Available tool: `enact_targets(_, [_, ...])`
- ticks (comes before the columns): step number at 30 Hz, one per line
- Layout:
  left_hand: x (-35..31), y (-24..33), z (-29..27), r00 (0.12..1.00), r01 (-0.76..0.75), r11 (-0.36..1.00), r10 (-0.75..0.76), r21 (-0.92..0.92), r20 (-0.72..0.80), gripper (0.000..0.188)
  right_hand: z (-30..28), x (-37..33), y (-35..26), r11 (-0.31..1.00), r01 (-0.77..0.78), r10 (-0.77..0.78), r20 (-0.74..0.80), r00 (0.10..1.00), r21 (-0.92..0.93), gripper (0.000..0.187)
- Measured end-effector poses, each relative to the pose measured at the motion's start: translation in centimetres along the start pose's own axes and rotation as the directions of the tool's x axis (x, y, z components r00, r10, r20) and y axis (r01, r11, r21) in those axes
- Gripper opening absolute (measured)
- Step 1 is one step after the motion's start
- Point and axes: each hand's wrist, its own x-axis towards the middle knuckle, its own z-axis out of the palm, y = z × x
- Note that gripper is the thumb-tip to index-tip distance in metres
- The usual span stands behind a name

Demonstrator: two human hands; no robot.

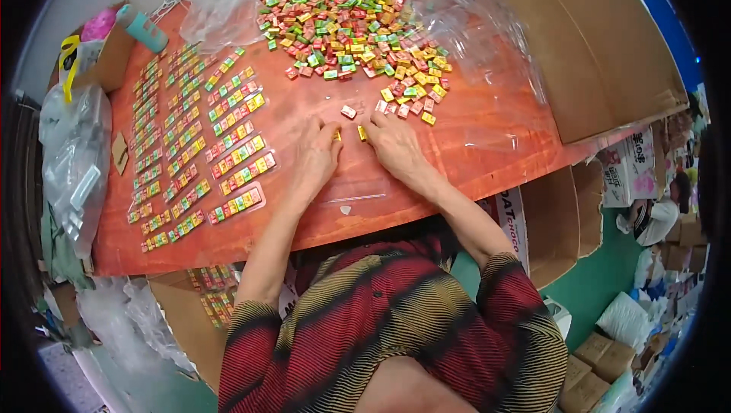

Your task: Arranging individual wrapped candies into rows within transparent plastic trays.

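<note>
My left hand point(320, 153) is over the red table point(442, 177), its fingertips pinched on a small yellow wrapped candy point(337, 136). Just to the right, my right hand point(397, 148) closes its fingers on another yellow candy point(362, 133). Between the hands and a little beyond them lies a single red-and-white candy point(348, 111). A clear plastic tray point(354, 198) lies flat near the table's front edge, between my wrists. Past my right fingers spreads a loose pile of red, yellow and green candies point(343, 21).
Rows of filled clear trays point(240, 204) cover the table's left part. Plastic film point(221, 6) flanks the pile. A large cardboard box point(586, 47) stands at the right, a blue bottle point(142, 28) at the back left. An open carton point(183, 306) with filled packs is below the front edge.
</note>
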Motion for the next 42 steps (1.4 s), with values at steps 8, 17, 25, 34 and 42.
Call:
enact_targets(8, [-0.5,0.1,0.4,1.000,-0.002,0.999,0.001,-0.038,-0.020,0.029,-0.1,0.4,-0.5,0.998,-0.030,0.029,0.029,0.999,0.058,0.012])
enact_targets(17, [-0.8,0.3,0.2,0.997,0.051,0.998,-0.053,-0.029,-0.061,0.030,2.2,4.3,0.1,0.998,0.062,-0.062,-0.031,0.998,0.003,0.016])
enact_targets(25, [-0.5,-0.6,-0.5,0.990,0.125,0.983,-0.132,-0.136,-0.045,0.035,1.6,2.5,-3.3,0.999,0.005,-0.003,-0.032,0.999,0.043,0.010])
enact_targets(34, [0.9,0.7,-0.2,0.997,0.021,0.999,-0.019,-0.025,0.070,0.041,-2.3,-0.9,0.1,0.998,-0.071,0.071,0.050,0.996,-0.004,0.021])
enact_targets(42, [0.6,0.8,0.3,0.998,-0.062,0.997,0.062,0.036,-0.005,0.033,-1.4,-0.8,-0.1,0.976,-0.208,0.215,0.114,0.970,-0.067,0.027])
